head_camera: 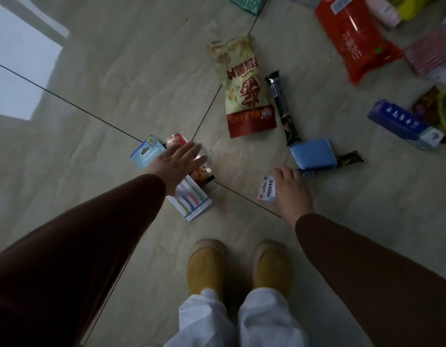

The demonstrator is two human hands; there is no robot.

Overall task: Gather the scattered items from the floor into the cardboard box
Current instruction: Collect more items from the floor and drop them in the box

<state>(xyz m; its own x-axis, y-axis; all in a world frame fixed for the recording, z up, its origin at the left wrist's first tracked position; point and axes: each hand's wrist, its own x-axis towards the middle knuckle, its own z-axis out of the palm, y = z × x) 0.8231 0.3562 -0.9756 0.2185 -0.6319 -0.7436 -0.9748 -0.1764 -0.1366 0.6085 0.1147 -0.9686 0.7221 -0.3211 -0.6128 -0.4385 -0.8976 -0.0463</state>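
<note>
Toothbrush pack (192, 204): blue-edged card, pastel brushes, under left hand (178, 161).

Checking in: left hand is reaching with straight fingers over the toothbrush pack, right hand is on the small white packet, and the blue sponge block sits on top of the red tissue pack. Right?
Not quite. In the head view the blue sponge block lies on the dark snack bars, far from the red tissue pack. The rest holds: left hand over the toothbrush pack, right hand on the small white packet.
</note>
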